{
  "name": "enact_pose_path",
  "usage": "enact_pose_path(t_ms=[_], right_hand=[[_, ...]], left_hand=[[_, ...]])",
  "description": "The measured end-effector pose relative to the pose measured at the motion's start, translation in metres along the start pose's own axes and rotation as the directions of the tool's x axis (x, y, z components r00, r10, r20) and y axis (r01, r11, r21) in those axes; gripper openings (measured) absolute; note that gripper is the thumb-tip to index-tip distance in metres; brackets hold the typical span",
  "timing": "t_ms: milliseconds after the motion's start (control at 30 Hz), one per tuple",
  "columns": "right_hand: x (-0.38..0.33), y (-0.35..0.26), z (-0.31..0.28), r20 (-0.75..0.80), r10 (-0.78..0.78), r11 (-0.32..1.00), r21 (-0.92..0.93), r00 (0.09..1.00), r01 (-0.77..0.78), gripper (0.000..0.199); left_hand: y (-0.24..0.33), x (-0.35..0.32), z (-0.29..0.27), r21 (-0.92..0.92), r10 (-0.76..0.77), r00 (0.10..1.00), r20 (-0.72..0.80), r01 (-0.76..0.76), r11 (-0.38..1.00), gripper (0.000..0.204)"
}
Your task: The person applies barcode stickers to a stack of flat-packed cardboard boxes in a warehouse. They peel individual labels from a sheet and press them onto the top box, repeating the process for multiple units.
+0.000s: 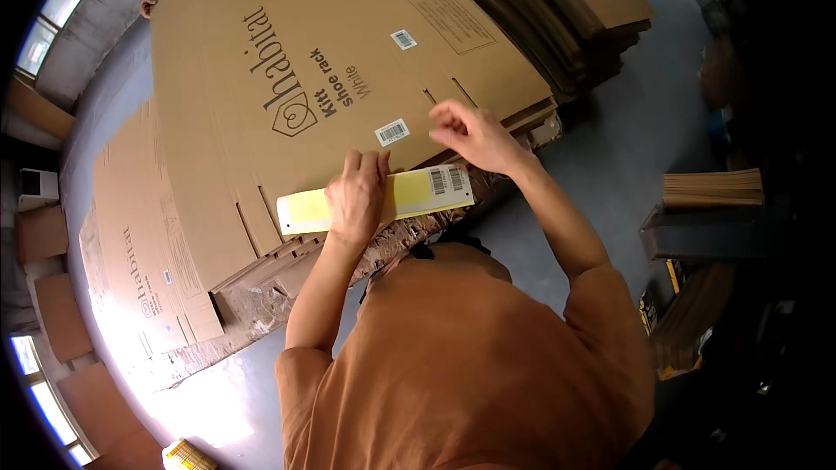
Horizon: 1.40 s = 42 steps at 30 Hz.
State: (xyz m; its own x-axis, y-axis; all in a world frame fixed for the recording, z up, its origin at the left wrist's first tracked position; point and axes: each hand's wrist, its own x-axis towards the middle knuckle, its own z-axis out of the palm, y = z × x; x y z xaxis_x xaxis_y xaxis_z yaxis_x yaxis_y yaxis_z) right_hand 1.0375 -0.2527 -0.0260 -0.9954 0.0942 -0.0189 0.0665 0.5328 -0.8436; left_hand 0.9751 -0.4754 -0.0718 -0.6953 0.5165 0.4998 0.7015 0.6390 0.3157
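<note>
A large flat brown cardboard carton (235, 104) lies on top of a stack before me, with dark print and two small white barcode labels (392, 132) on it. Along its near edge rests a long strip of label backing (409, 195), yellow and white, with barcode labels at its right end. My left hand (355, 196) lies across the strip's middle, fingers bent and closed on it; the thumb is mostly hidden. Just above the carton's right near corner, my right hand (475, 137) is raised, fingers loosely bent and apart from the thumb, with nothing visible in it.
Another stack of flat cardboard (592, 0) stands at the far right. More printed cartons (139, 235) lie to the left. A dark bench-like object (705, 231) with brown sheets (714, 188) is on the right. Another person's hand (151, 0) shows at the far left corner.
</note>
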Motion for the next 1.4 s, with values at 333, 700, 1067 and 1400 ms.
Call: enact_pose_path(t_ms=[333, 700, 1067, 1400], right_hand=[[-0.046, -0.024, -0.014, 0.053, -0.094, 0.995, 0.033, 0.994, 0.093, 0.025], [-0.021, 0.015, -0.042, -0.113, -0.522, 0.823, -0.326, 0.846, 0.464, 0.012], [0.033, 0.023, -0.074, 0.036, -0.649, 0.703, -0.351, 0.76, 0.618, 0.013], [0.232, 0.031, -0.117, 0.501, -0.088, 0.954, -0.206, 0.861, 0.218, 0.017]], left_hand=[[0.042, 0.028, -0.04, 0.045, 0.2, 0.971, -0.129, -0.196, 0.98, 0.018], [0.07, 0.059, 0.015, -0.105, 0.101, 0.995, -0.027, -0.103, 0.989, 0.014], [0.07, 0.094, 0.044, 0.033, -0.151, 0.984, 0.095, 0.148, 0.988, 0.012], [0.031, 0.118, 0.074, -0.005, -0.139, 0.912, 0.387, 0.152, 0.988, 0.017]])
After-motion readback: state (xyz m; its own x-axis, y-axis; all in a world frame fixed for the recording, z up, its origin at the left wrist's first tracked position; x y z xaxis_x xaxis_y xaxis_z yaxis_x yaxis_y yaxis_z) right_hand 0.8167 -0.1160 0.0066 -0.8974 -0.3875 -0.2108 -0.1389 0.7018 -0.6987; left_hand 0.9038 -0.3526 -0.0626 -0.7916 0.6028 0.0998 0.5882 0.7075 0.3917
